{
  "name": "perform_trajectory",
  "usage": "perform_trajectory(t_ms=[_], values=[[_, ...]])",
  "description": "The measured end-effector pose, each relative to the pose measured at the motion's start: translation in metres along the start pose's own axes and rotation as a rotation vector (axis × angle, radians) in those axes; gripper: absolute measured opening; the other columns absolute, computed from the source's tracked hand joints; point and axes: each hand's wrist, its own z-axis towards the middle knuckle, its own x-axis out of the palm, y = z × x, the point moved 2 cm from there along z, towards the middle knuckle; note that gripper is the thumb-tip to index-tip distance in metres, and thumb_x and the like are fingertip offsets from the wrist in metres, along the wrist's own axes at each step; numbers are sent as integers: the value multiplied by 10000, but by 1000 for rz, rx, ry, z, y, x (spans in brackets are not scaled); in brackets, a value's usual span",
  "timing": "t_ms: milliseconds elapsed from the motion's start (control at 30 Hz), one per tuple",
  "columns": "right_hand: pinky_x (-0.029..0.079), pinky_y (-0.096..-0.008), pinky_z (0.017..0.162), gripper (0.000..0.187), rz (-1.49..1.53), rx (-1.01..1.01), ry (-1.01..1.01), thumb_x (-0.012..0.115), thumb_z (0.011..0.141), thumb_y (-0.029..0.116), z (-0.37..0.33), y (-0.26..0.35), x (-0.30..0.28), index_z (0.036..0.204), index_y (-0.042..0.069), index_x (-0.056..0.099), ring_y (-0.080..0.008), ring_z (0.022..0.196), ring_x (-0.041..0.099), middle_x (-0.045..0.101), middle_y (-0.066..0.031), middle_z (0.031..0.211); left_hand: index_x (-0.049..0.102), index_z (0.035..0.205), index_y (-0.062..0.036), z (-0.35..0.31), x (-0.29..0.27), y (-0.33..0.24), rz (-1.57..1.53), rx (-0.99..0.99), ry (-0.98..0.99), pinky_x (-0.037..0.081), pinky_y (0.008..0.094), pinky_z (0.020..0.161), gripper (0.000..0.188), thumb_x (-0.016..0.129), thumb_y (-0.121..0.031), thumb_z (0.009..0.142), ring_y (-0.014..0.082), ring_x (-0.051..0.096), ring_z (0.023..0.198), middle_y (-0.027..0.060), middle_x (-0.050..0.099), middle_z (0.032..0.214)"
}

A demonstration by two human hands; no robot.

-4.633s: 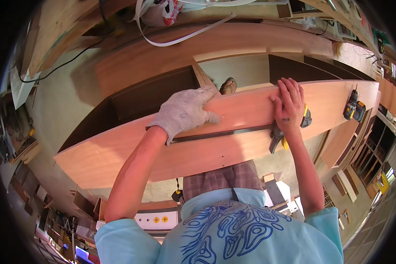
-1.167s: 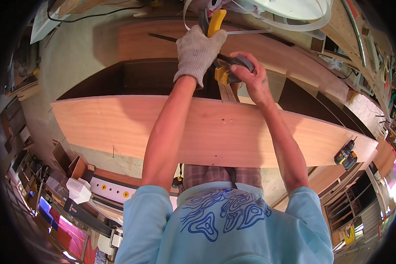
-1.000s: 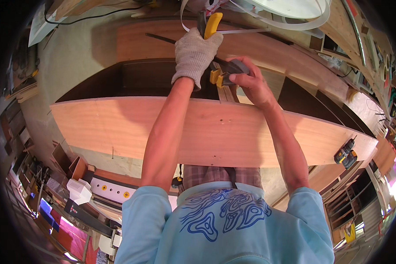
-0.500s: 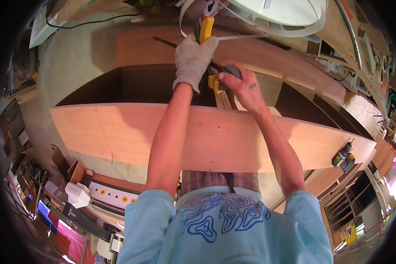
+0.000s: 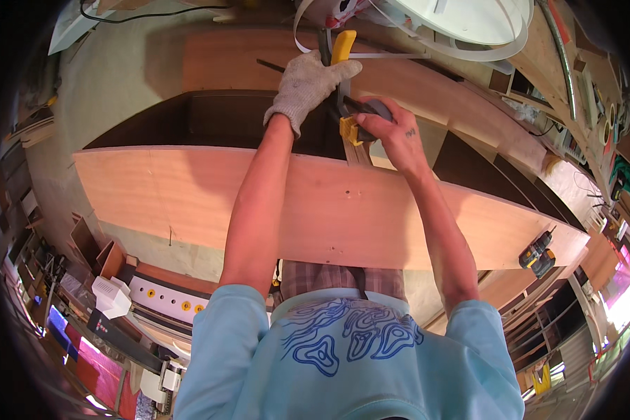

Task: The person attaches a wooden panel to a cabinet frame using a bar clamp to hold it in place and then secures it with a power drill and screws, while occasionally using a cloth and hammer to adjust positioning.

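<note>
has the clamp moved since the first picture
Yes: the clamp lay across the broad wooden panel; now it is past that panel's far edge, away from the wearer's body.

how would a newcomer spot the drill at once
Find the long wooden panel crossing mid-view. Near its right end lies the drill. Unlike the other black-and-yellow tool, the clamp gripped by the left hand and right hand, it lies unheld.

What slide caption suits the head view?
Gloved left hand and bare right hand hold a clamp beyond a wooden panel.
</note>
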Motion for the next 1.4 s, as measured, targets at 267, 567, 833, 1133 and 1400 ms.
perform_trajectory(t_ms=[267,567,833,1133,1400], values=[[478,-300,687,364,3,-117,-64,699,879,217,2,1,-10,1159,-16,684,-141,745,581,661,-72,823,713,1022,-3,21,-4,13,-103,225,18,532,335,737,580,690,-572,911,185,670,835,94,690,835],[492,-305,639,334,-161,-76,-79,683,905,217,-4,1,5,1138,-22,678,-135,679,592,653,-55,778,711,976,6,17,-7,7,223,94,-88,529,433,747,483,614,-467,985,380,675,791,252,680,858],[507,-264,745,337,-7,-90,-77,697,894,219,8,1,0,1106,-43,692,-118,765,631,721,-66,858,729,978,0,19,-4,20,105,72,-180,536,495,836,505,616,-491,952,455,676,953,275,705,935],[545,-349,774,301,500,-121,113,659,858,124,4,-7,-55,1051,-107,667,-220,801,660,676,-151,853,597,1334,-17,17,-39,-1,-826,11,292,551,385,929,696,396,-622,1055,243,693,983,135,733,974],[563,-410,694,363,552,-140,99,621,854,185,-28,13,-62,1013,-139,650,-278,716,639,605,-160,744,657,1244,-2,14,-12,-32,-1530,49,672,589,433,857,792,339,-694,1025,272,694,907,119,723,970]])
